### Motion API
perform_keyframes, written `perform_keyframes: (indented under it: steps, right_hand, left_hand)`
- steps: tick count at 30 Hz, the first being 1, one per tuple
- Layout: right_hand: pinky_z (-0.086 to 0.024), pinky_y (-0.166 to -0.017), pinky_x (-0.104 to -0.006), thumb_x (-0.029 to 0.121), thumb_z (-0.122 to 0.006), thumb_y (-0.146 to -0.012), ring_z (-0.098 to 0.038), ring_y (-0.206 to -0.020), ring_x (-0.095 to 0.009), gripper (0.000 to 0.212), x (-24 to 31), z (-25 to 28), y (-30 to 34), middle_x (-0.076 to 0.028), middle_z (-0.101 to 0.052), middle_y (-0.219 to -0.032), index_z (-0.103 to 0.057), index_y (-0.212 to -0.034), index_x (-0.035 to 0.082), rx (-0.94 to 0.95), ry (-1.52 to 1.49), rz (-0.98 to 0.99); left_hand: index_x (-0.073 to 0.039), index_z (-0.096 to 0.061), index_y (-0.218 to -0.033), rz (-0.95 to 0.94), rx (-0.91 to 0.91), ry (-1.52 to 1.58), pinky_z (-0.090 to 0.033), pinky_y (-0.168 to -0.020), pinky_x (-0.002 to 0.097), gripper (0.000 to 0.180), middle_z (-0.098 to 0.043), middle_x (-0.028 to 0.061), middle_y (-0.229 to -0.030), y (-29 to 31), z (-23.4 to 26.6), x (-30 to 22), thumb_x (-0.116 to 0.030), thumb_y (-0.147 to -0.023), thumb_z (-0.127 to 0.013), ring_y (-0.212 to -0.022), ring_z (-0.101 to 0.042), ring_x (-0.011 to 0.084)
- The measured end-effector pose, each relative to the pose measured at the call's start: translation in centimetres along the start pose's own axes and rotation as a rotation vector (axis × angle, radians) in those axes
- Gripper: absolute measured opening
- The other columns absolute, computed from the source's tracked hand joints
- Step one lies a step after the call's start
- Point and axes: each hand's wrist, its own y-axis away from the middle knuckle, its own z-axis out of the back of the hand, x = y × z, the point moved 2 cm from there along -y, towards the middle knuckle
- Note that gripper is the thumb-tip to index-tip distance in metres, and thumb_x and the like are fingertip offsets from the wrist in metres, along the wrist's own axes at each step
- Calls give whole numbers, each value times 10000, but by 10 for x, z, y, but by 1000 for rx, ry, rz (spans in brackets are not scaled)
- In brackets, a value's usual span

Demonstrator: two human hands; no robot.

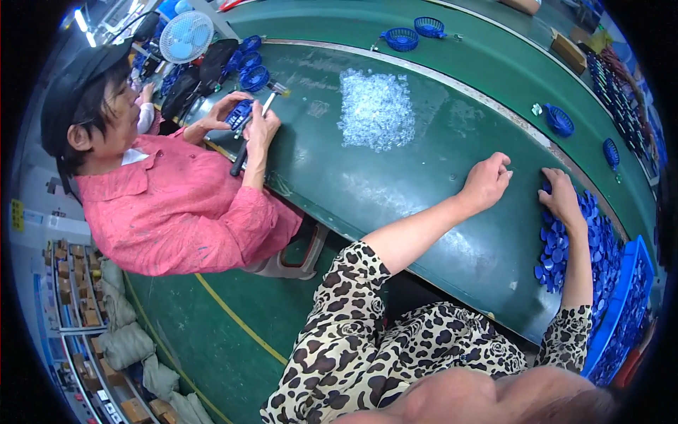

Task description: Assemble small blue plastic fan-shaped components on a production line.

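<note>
My left hand (487, 182) is above the green tabletop with its fingers curled together; whether anything small sits in them is hidden. To its right, my right hand (563, 201) reaches over the far left edge of a pile of small, flat, blue plastic discs (556, 249). Its thumb and fingers are apart, and I see nothing held between them. Farther off to the left, a heap of small clear plastic pieces (376, 110) lies on the same table (438, 247), away from both hands.
A blue bin (616, 311) full of blue parts stands at the right edge. Beyond the table runs a green conveyor (480, 74) carrying blue basket-shaped parts (402, 39). At the left, a co-worker in a pink shirt (176, 205) holds a blue part (241, 114) and a dark-handled tool (241, 157).
</note>
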Motion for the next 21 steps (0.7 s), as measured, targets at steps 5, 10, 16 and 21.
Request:
perform_keyframes:
  steps: [5,10,16,21]
  right_hand:
    - [-484,-773,-472,49,-575,-752,-580,-834,-381,250,0,-14,-9,-188,-580,-867,-605,-999,30,-177,238,81]
    - [-498,-761,-423,19,-549,-806,-614,-853,-375,240,-7,-2,-10,-205,-625,-931,-601,-1040,5,-388,46,64]
    - [-487,-786,-315,46,-564,-856,-632,-864,-231,211,25,-12,25,-130,-662,-952,-607,-1050,-26,-324,-491,-35]
    - [-443,-854,-424,94,-671,-770,-548,-998,-343,284,73,-24,62,-165,-596,-1074,-606,-1031,1,-378,-269,170]
  left_hand:
    - [29,-556,-1033,4,26,10,-480,-607,326,217,-627,101,-735,-1,2,-3,-98,-859,-579,-639,-601,177]
    - [23,-558,-1023,31,44,17,-491,-643,361,209,-641,131,-760,-4,2,-6,-97,-853,-576,-694,-625,243]
    - [12,-574,-1000,81,26,14,-500,-684,396,191,-654,157,-799,-5,5,-2,-99,-844,-587,-734,-640,308]
    - [12,-557,-1051,122,66,-153,-493,-747,401,270,-616,182,-939,-13,12,-27,-116,-821,-617,-848,-619,324]
